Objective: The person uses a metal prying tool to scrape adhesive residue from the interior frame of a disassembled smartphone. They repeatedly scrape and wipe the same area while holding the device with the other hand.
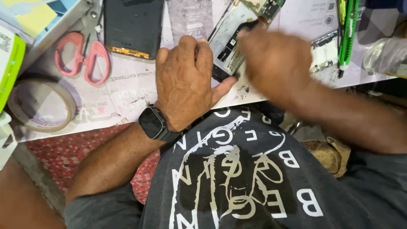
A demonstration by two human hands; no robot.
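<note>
1. Bare metal and green circuit board showing: slim opened phone frame with its back cover off (231,36) lying slantwise on the paper-covered bench (127,91), innards exposed, nothing refitted yet.
2. Left hand (184,80) flat, fingers together, pressing down the frame's lower end.
3. Right hand (275,63) blurred over the frame's middle; seemingly curled, grip impossible to tell.
4. Black phone back panel (133,25) and pink-handled scissors (85,55) untouched, well to the left.
</note>
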